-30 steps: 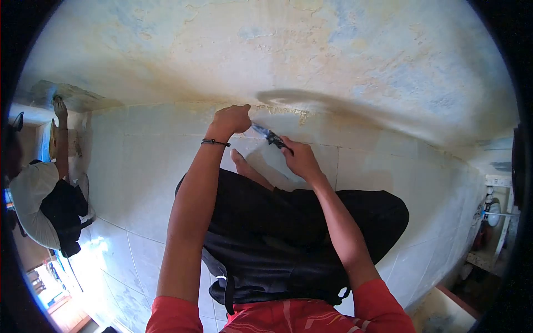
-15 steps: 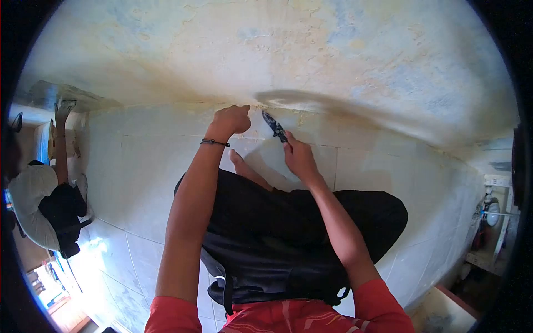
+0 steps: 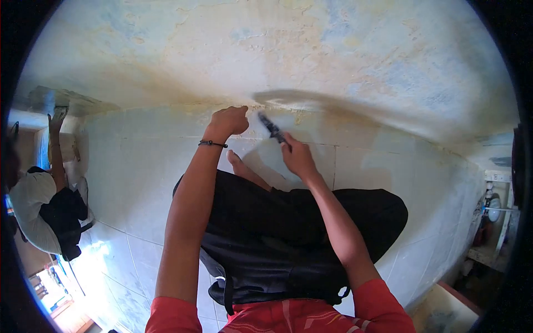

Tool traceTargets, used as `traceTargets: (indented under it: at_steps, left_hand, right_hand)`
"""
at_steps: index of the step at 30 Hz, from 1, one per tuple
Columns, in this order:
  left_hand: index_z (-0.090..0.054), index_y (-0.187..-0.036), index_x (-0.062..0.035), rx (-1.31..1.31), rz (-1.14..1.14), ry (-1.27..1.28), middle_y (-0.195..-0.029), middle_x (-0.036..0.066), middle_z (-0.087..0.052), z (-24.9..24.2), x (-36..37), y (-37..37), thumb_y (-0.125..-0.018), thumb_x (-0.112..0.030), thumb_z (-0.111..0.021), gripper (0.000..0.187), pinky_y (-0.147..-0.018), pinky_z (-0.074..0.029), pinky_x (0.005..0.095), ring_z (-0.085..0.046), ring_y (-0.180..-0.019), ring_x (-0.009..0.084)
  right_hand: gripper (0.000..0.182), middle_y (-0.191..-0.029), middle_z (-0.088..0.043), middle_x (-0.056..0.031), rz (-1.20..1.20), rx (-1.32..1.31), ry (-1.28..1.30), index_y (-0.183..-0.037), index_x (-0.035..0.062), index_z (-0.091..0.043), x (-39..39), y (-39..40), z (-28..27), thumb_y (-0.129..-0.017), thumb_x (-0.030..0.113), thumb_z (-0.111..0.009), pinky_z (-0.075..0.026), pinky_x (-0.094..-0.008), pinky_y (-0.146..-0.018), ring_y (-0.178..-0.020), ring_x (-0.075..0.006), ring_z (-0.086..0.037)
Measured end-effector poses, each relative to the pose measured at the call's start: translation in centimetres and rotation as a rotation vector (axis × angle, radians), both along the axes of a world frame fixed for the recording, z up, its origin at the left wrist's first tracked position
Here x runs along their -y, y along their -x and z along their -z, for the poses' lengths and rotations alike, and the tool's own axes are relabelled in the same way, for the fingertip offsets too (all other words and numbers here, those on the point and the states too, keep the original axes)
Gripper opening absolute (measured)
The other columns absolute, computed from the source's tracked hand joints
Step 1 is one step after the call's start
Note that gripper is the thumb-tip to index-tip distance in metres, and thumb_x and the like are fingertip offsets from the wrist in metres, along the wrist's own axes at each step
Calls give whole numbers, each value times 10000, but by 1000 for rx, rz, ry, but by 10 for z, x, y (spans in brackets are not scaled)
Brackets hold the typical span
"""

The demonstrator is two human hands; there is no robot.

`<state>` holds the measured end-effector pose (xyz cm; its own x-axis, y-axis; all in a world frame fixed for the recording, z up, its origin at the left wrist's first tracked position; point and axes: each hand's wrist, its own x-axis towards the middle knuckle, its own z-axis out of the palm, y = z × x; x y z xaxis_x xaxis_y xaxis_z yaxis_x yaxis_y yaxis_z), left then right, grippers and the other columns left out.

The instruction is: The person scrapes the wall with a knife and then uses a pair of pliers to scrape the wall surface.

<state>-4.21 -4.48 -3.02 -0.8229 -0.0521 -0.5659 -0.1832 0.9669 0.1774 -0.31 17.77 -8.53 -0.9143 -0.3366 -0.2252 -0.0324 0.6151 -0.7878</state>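
The wall (image 3: 222, 50) meets the tiled floor (image 3: 366, 169) along an edge curving from 10 to 2 o'clock. The knife (image 3: 270, 125) lies just above center, toward 12 o'clock, its tip near this edge; contact cannot be told. A narrow gap separates it from the left hand (image 3: 230, 121), at 11 o'clock. Floor extends on both sides, toward 8 and 3 o'clock, with a bare foot (image 3: 244, 166) below the hands.

Fingers: the right hand (image 3: 298, 158), toward 1 o'clock, is closed around the knife's handle. The left hand's fingers are curled narrow, near the edge; whether they hold anything cannot be told.

Materials: the wall is mottled cream and blue, with flaking patches; the floor is pale and smooth, with thin straight joints. The knife is dark and slender, its blade blurred. A cord bracelet (image 3: 213, 144) circles the left wrist. At 9 o'clock, another person (image 3: 36, 205) reaches up to the wall.
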Motion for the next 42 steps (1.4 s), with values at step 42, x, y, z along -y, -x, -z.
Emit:
traceTargets:
  at_steps: [42]
  left_hand:
    - [-470, -1306, -103, -79, 40, -37, -1165, 200, -591, 11, 7, -1, -880, -339, -484, 487, -942, -434, 466, -548, -1100, 370]
  right_hand:
    - [346, -855, -632, -249, -13, 36, -281, -1151, 18, -498, 2, -7, 8, -931, 284, -476, -484, -510, -730, -823, -440, -607]
